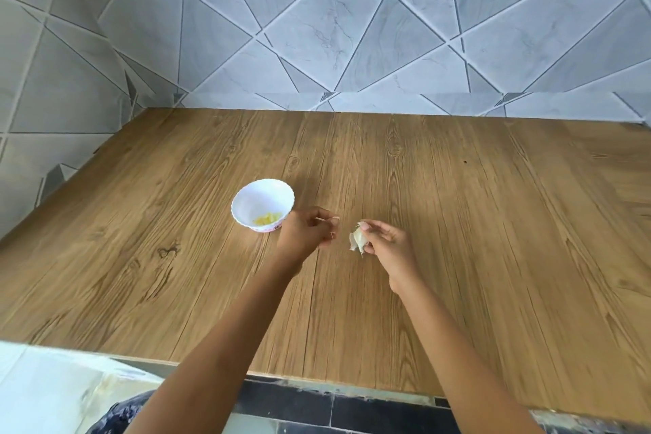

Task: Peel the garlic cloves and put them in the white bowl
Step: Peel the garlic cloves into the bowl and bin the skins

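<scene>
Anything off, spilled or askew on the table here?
Nothing stands out. White bowl sits upright with peeled cloves inside; left hand pinches a skin strip, right hand holds a part-peeled garlic clove. Only a dark speck on the table.

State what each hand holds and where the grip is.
Right hand pinches the garlic clove across its body, thumb on top; left hand pinches a peel strip by one end.

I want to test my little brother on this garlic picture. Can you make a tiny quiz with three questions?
1. True or false: the white bowl is empty.
2. Which hand holds the garlic clove? A) left hand B) right hand
3. Fill in: the bowl stands on a wooden ____.
Key: 1 false, peeled garlic lies in it. 2 B; the left hand pinches a strip of skin. 3 table.
</scene>
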A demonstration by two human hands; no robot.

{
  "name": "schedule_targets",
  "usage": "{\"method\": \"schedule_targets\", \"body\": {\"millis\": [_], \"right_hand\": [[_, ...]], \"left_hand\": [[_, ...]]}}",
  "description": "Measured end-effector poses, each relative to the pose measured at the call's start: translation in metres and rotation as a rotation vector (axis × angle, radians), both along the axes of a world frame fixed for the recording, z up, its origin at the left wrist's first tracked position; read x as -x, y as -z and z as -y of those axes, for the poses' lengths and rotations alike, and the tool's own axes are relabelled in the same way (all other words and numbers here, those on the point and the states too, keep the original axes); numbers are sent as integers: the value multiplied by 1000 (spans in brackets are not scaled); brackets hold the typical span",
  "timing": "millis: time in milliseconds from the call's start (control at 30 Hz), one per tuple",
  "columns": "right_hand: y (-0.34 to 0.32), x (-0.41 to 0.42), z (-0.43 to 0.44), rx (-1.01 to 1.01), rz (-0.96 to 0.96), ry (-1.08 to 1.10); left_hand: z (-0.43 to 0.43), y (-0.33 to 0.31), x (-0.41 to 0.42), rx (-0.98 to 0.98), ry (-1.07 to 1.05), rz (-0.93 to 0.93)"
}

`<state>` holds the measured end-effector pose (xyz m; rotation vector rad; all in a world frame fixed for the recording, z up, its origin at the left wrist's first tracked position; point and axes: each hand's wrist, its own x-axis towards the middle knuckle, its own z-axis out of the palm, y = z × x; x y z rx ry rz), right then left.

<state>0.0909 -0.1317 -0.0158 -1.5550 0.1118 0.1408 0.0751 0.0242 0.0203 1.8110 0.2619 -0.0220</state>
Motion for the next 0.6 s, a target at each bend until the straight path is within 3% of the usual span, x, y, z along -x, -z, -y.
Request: {"method": "schedule_targets", "body": {"millis": [133, 200, 400, 500, 600], "right_hand": [[9, -14, -7, 489, 255, -19], [16, -21, -13, 628, 371, -37], [19, -17, -5, 655, 439, -15], [18, 14, 5, 668, 558, 133], [20, 56, 0, 686, 641, 91]], "left_hand": [[-6, 1, 15, 0, -24, 6], [-9, 3, 23, -11, -34, 2], [-18, 0, 44, 8, 0, -50], [-24, -1, 53, 0, 6, -59], [-32, -1, 61, -24, 49, -94]]}}
